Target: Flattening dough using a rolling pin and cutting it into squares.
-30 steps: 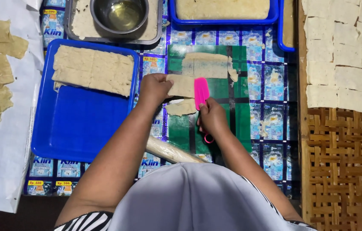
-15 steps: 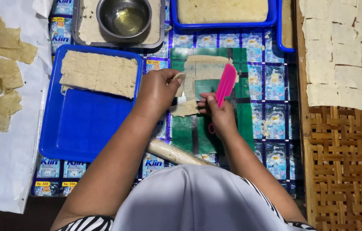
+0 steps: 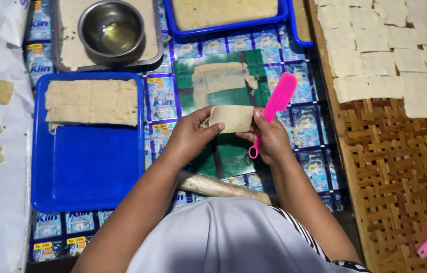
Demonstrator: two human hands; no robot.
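Sheet: a thin, pale, roughly rectangular dough sheet (image 3: 231, 119) is held just above the green mat, at the middle of the view, between both hands.
Left hand: the left hand (image 3: 189, 135) is closed on the sheet's left edge, thumb on top, fingers curled under; the forearm runs in from 7 o'clock.
Right hand: the right hand (image 3: 269, 139) is closed on the sheet's right edge and also grips a spatula; the forearm comes in from 5 o'clock.
Spatula: a pink plastic spatula (image 3: 273, 108) with a flat rounded blade is seen pointing to 1 o'clock, its looped handle end below the hand.
Mat: a glossy green mat (image 3: 193, 76) bears a floury rectangular patch at 12 o'clock from the hands.
Tray: a smooth blue tray (image 3: 87, 167) at 9 o'clock holds rough beige slabs along its far end.
Bowl: a round steel bowl (image 3: 112, 30) with clear liquid sits at 11 o'clock.
Wicker: a woven surface (image 3: 400, 167) at 3 o'clock carries pale squares in rows at 1 o'clock.
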